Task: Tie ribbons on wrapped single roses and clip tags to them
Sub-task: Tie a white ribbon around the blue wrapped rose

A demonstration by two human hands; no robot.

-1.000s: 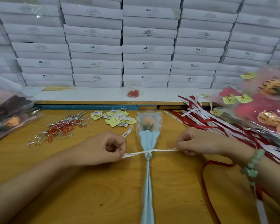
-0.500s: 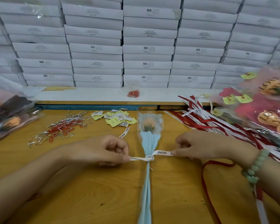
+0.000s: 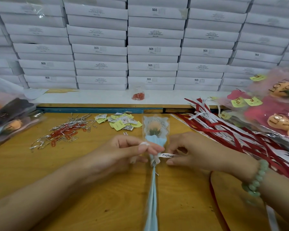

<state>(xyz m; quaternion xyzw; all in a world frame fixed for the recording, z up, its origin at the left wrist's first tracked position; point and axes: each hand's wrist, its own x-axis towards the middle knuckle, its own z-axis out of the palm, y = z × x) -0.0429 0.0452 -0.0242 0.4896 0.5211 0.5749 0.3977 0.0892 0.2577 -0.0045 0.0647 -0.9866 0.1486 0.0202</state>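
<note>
Bow half tied, no tag clipped yet.
The wrapped rose (image 3: pixel 155 130) lies mid-bench. My left hand (image 3: pixel 123 152) fingers pinch a loop of white ribbon (image 3: pixel 168 155), and my right hand (image 3: pixel 192 152) fingers pinch its printed tail. The tags (image 3: pixel 123 121) and clips (image 3: pixel 63 132) wait near the far edge.

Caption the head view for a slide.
The left hand and right hand tie a white ribbon around a wrapped rose.

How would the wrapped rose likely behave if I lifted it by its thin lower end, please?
The wrapped rose probably feels light: one small bloom in thin film. Its long narrow lower end may flex, letting the head droop. The glossy film could be slippery.
</note>
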